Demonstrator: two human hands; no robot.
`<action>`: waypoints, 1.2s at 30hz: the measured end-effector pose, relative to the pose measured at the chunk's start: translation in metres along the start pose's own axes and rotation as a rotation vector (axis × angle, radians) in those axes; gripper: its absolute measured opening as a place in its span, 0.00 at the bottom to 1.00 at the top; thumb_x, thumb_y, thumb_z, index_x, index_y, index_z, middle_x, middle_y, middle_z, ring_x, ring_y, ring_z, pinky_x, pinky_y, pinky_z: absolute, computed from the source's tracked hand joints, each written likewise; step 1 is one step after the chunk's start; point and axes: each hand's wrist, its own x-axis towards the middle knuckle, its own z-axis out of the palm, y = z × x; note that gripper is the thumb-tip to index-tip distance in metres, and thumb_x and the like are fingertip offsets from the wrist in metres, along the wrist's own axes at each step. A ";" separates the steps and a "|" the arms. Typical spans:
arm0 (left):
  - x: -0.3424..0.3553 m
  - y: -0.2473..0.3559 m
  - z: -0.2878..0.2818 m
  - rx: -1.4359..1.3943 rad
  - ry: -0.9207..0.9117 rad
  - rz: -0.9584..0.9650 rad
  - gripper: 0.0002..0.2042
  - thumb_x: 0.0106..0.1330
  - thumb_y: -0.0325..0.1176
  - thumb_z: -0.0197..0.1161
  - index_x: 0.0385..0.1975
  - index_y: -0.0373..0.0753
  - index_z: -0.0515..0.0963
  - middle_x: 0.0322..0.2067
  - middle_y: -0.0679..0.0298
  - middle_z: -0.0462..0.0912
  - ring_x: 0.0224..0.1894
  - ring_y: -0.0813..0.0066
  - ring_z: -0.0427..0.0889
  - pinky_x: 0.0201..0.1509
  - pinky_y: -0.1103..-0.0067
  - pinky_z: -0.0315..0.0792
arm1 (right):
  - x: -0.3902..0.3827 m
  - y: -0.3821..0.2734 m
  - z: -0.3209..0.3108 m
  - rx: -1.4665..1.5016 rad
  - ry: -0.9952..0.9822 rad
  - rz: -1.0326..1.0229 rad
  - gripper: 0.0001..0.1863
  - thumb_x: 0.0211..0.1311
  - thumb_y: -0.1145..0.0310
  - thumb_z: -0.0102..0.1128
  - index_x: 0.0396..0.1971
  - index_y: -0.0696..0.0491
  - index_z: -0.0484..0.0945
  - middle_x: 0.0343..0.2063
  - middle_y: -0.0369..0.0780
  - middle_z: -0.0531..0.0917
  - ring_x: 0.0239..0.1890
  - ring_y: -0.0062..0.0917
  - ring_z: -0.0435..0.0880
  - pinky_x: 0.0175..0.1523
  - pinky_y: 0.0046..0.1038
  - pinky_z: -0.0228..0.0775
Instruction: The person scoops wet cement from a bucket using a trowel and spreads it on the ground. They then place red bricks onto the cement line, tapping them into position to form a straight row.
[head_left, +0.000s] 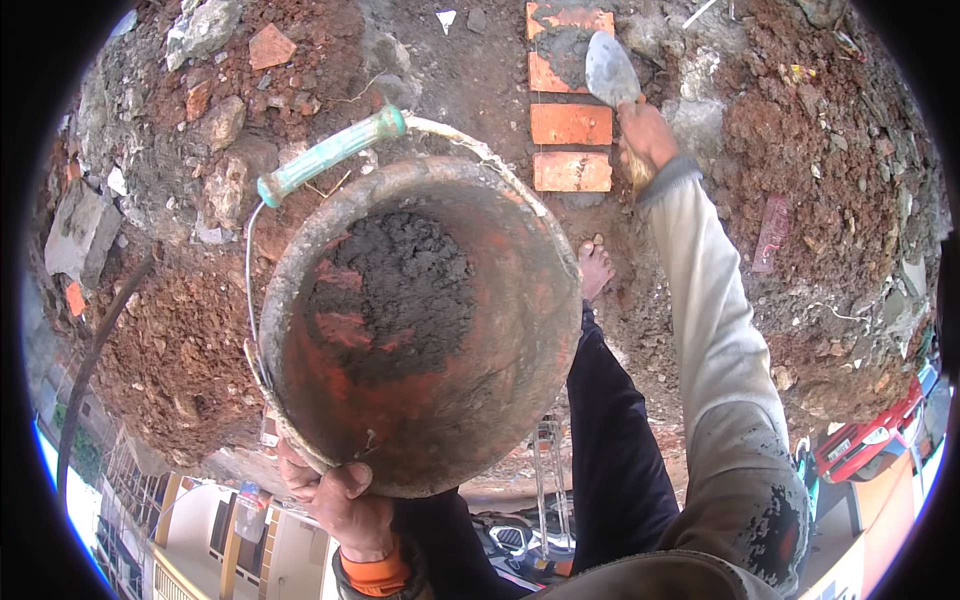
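Note:
My left hand (347, 507) grips the near rim of a mortar-caked bucket (520, 340), which is tilted so its inside faces me. Wet grey mortar (415, 285) lies at its bottom. The wire handle with a green grip (333, 155) rests against the far side. Farther ahead, my right hand (648, 137) is closed round the wooden handle of a trowel (611, 70). The trowel's grey blade lies at the right edge of a row of orange bricks (571, 125). A patch of mortar (563, 55) covers part of the farther bricks.
Reddish soil and rubble slope away on both sides. A grey block (82, 235) and a dark bent rod (100, 340) lie at left, a brick piece (771, 233) at right. My bare foot (595, 268) stands just behind the brick row. A red vehicle (870, 435) is at the lower right.

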 end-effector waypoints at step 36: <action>-0.005 0.000 0.016 -0.056 -0.047 0.005 0.15 0.36 0.22 0.56 0.29 0.39 0.73 0.28 0.62 0.79 0.31 0.69 0.79 0.44 0.72 0.77 | -0.011 0.051 0.001 -0.263 -0.056 -0.049 0.27 0.70 0.56 0.38 0.43 0.68 0.76 0.44 0.64 0.78 0.49 0.54 0.80 0.57 0.45 0.70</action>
